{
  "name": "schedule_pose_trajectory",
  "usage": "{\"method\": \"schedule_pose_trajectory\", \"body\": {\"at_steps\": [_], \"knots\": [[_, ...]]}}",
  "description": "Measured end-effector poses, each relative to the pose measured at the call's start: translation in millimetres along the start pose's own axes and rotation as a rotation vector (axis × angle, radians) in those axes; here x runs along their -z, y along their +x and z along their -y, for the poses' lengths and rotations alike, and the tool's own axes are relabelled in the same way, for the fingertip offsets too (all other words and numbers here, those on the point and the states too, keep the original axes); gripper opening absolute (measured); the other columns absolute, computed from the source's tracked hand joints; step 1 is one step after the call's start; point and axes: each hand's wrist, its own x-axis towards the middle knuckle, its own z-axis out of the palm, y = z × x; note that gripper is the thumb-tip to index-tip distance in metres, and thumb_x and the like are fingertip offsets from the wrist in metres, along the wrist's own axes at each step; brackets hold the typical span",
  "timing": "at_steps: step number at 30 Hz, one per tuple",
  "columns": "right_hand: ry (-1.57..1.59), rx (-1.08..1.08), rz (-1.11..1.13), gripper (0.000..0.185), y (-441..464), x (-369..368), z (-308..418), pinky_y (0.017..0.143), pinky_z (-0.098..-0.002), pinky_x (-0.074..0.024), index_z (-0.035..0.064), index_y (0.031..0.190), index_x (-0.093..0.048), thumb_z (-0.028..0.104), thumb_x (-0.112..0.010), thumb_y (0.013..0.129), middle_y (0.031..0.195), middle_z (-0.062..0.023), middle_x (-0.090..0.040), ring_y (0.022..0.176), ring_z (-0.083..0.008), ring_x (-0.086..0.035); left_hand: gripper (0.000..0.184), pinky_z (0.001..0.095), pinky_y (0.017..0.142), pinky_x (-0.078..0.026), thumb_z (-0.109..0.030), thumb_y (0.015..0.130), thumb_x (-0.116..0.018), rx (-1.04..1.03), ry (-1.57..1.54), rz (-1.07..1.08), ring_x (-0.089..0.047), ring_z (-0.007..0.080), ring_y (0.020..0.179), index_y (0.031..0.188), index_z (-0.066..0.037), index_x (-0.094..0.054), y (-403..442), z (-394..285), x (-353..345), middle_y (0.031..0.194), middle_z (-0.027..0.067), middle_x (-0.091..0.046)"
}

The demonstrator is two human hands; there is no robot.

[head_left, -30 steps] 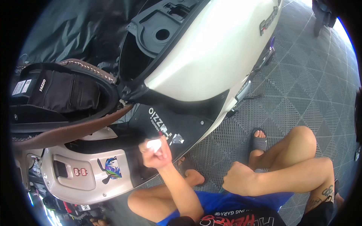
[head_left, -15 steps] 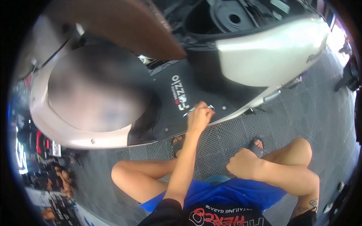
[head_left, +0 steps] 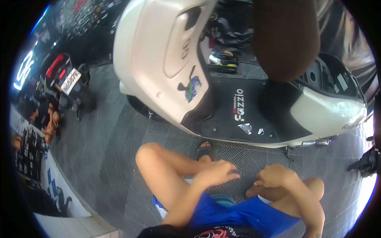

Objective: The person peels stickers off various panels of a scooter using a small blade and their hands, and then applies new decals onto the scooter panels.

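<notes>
My left hand (head_left: 217,173) hovers over my lap, fingers loosely bent and apart, with nothing visible in it. Opposite it, my right hand (head_left: 276,175) is closed near my knee, its fingers curled in; what they hold, if anything, is hidden. Beyond both hands stands a white scooter (head_left: 166,47). Its black floorboard (head_left: 222,103) carries a white Fazzio decal (head_left: 239,104). Near the floorboard's close edge lie a crumpled shiny scrap (head_left: 245,128) and a smaller white scrap (head_left: 260,131). Neither hand touches the scooter.
The brown seat (head_left: 285,39) is raised above the open storage bin (head_left: 319,75). A low stool (head_left: 223,199) is under me. Left of the scooter stands another motorcycle (head_left: 65,79). A black open tray (head_left: 224,61) with items sits behind the floorboard on the tiled floor (head_left: 107,146).
My left hand has drawn back from the floorboard to above my lap. My right hand stays closed near my knee. The camera view has shifted, showing the scooter's front panel.
</notes>
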Motion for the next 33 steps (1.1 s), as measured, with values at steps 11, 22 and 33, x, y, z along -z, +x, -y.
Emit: {"method": "schedule_pose_trajectory", "body": {"at_steps": [11, 22, 33], "knots": [[2.160, 1.024, -0.765, 0.028, 192, 159, -16, 0.065, -0.0281, -0.0367, 0.0101, 0.102, -0.058, 0.037, -0.053, 0.109, 0.076, 0.0020, -0.046, 0.070, -0.0114, -0.043, 0.040, 0.0411, 0.101, -0.049, -0.034, 0.092, -0.071, -0.182, 0.925, -0.516, -0.060, 0.0286, 0.122, 0.116, -0.001, -0.071, -52, -47, 179, 0.124, 0.0125, -0.067], [2.328, 0.821, -1.038, 0.016, 295, 133, -11, 0.066, -0.0258, -0.0379, 0.0100, 0.106, -0.059, 0.025, -0.057, 0.108, 0.082, 0.0007, -0.052, 0.073, -0.0091, -0.048, 0.090, 0.0505, 0.129, -0.015, -0.061, 0.091, -0.058, 0.251, 1.622, -0.293, -0.027, 0.0326, 0.155, 0.151, 0.005, -0.045, 59, 4, 222, 0.162, 0.0202, -0.038], [2.120, 0.742, -1.299, 0.014, 297, 162, -30, 0.063, -0.0218, -0.0407, 0.0077, 0.107, -0.063, 0.021, -0.063, 0.104, 0.081, 0.0014, -0.060, 0.070, -0.0067, -0.052, 0.089, 0.0574, 0.125, -0.021, -0.051, 0.085, -0.071, 0.177, 1.386, -0.309, -0.031, 0.0318, 0.154, 0.152, 0.000, -0.044, 16, -1, 222, 0.162, 0.0193, -0.038]]}}
